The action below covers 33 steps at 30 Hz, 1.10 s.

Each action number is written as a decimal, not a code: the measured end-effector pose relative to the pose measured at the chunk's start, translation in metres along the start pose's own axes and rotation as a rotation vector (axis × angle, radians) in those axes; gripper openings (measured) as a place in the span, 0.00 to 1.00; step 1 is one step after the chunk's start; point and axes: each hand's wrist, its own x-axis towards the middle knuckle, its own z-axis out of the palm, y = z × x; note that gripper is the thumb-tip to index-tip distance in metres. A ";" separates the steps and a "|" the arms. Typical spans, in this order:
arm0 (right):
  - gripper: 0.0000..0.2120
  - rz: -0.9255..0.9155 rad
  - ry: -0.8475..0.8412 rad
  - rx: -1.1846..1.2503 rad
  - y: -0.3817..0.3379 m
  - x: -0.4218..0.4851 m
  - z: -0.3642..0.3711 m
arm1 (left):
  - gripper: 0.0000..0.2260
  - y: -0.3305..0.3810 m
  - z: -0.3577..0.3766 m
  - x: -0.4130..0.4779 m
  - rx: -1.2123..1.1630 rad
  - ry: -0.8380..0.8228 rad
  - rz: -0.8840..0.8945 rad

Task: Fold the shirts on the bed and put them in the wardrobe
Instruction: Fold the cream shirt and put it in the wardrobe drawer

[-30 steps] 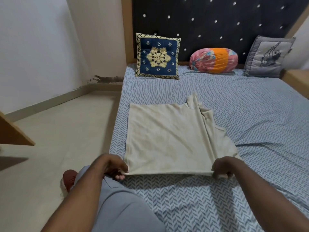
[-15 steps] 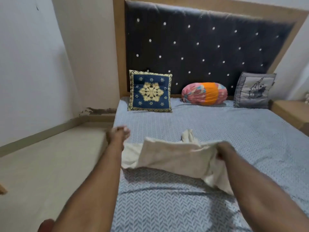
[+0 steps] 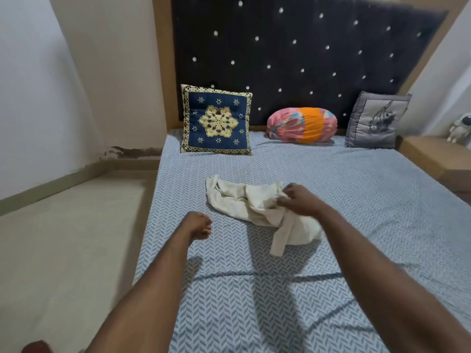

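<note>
A cream shirt (image 3: 244, 203) lies bunched and rumpled in the middle of the bed (image 3: 356, 200), which has a blue-grey herringbone sheet. My right hand (image 3: 298, 200) pinches the cloth near the shirt's right side. A loose strip of the shirt trails toward me below that hand. My left hand (image 3: 200, 225) hovers over the sheet to the left of the shirt, fingers curled, holding nothing. No wardrobe is in view.
Three cushions lean against the dark tufted headboard: a navy patterned one (image 3: 216, 119), a pink and orange bolster (image 3: 302, 124), and a grey one (image 3: 374, 121). A wooden bedside table (image 3: 433, 154) stands at the right. Bare floor (image 3: 63, 238) lies left of the bed.
I lifted the shirt's near edge and swung it toward the headboard. My left hand has let go and pulled back. The shirt now lies crumpled farther up the bed.
</note>
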 end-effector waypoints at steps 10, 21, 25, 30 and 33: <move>0.13 -0.263 -1.051 -0.140 -0.035 -0.134 0.200 | 0.16 -0.119 -0.014 -0.040 0.302 0.474 -0.067; 0.02 -0.106 -0.897 0.063 -0.003 -0.140 0.184 | 0.16 -0.139 -0.045 -0.072 -0.348 0.211 -0.025; 0.05 -0.062 -0.866 0.145 0.002 -0.139 0.161 | 0.17 -0.116 -0.038 -0.082 0.037 0.027 0.088; 0.06 -0.033 -0.800 0.095 0.031 -0.142 0.128 | 0.16 -0.125 -0.045 -0.084 -0.175 0.197 0.018; 0.07 -0.094 -0.823 0.094 0.035 -0.153 0.137 | 0.07 -0.158 -0.045 -0.088 -0.067 0.353 -0.036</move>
